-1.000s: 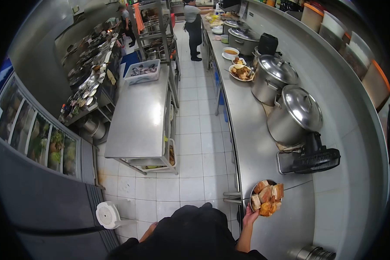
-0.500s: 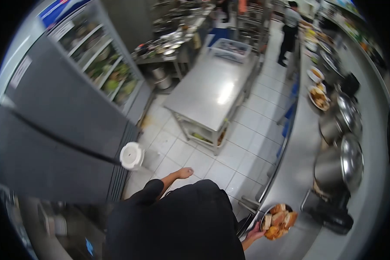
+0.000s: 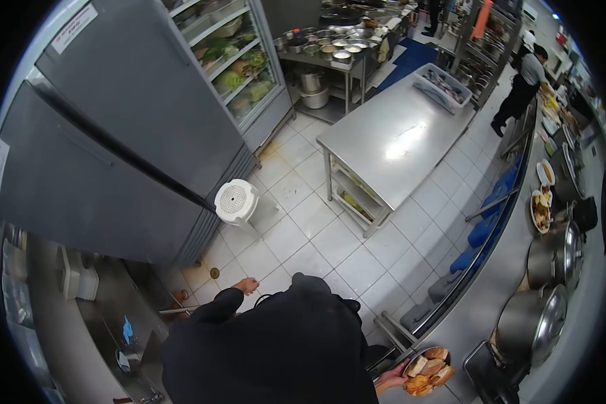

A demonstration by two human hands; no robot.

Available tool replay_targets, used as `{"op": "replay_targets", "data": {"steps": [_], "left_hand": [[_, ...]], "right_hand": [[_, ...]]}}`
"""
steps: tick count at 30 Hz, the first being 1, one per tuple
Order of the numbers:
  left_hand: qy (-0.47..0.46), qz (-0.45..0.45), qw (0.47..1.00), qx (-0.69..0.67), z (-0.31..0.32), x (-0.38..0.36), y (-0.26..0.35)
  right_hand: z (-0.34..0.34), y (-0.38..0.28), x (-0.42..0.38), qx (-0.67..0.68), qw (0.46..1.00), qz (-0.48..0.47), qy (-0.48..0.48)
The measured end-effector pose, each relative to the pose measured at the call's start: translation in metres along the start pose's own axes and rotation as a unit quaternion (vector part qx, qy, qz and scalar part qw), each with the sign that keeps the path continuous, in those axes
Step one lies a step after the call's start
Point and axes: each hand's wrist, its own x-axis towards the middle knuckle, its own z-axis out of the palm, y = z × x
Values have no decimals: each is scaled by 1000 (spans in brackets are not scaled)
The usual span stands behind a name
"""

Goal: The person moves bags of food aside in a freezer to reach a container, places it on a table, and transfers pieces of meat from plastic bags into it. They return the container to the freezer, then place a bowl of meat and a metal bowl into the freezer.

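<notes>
My right hand [image 3: 392,379] grips the rim of a round metal bowl [image 3: 411,362] at the lower right, by the counter's front edge. Golden-brown food chunks [image 3: 432,369] with pale sides fill the bowl, and they hide most of its inside. On the other side of my body, my left hand [image 3: 248,285] hangs above the tiled floor with its fingers loosely curled in and nothing seen in them. Closest to that hand is a white plastic stool [image 3: 237,202], which stands apart from it beside the grey fridge [image 3: 135,128].
Along the right runs a steel counter [image 3: 454,330] with lidded pots [image 3: 533,323] and dishes of food [image 3: 541,209]. A steel table [image 3: 377,128] mid-room carries a plastic tub [image 3: 443,87]. A person [image 3: 522,84] works at the far counter. Left stands a sink [image 3: 124,296].
My view has swung right, so the fridge, stool and table sit further right in the picture. The bowl stays in my right hand; my left hand still hangs at my side.
</notes>
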Motion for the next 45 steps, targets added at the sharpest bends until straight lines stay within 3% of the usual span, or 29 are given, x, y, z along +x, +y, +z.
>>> {"op": "replay_targets", "data": {"steps": [4,7,9,10,11,12,15,16,17,19,21,24,27,31,33,34,35,37,39,40,43,45], "left_hand": [[-36,-54,990,-122,-26,21,-80],[41,-4,993,-111,-56,43,-127],[173,-16,973,-149,-116,72,-166],[239,-22,956,-167,-148,66,-154],[477,40,868,-132,-186,43,-159],[634,43,768,-80,-238,47,-166],[783,108,594,-150,-408,-25,-132],[806,70,566,-155,-457,-65,-103],[816,85,561,-110,-506,-77,-113],[871,76,469,-127,-572,-144,-55],[917,111,376,-78,-649,-161,-45],[891,120,429,-83,-692,-216,16],[920,40,384,-69,-753,-206,-1],[930,2,345,-127,-754,-212,13],[903,52,391,-169,-740,-223,23],[912,30,379,-155,-732,-223,24],[922,11,358,-147,-732,-223,28],[972,61,204,-103,-692,-230,48],[927,31,318,-196,-631,-256,55],[934,28,312,-175,-608,-267,55],[957,39,226,-176,-545,-288,45],[950,15,220,-221,-500,-301,17]], "right_hand": [[0,33,-29,-22,996,-20,-88],[19,56,-59,-22,994,10,-109],[60,62,-98,-42,993,13,-114],[78,67,-115,-45,992,22,-120],[90,73,-126,-48,990,31,-127],[97,85,-130,-27,986,30,-163],[132,112,-145,-47,985,36,-161],[138,121,-143,-25,979,58,-194],[145,125,-145,-54,977,61,-197],[179,137,-160,-91,971,71,-207],[204,145,-166,-136,965,96,-204],[231,163,-152,-175,948,117,-238],[269,171,-143,-220,926,146,-269],[337,191,-128,-245,901,156,-322],[369,196,-113,-261,881,165,-357],[390,196,-112,-264,875,162,-373],[420,216,-117,-256,868,159,-395],[471,240,-107,-287,815,132,-485],[509,274,-90,-241,842,179,-448],[534,293,-87,-231,837,166,-468],[594,323,-141,-181,824,192,-502],[628,343,-166,-169,819,230,-499]]}}
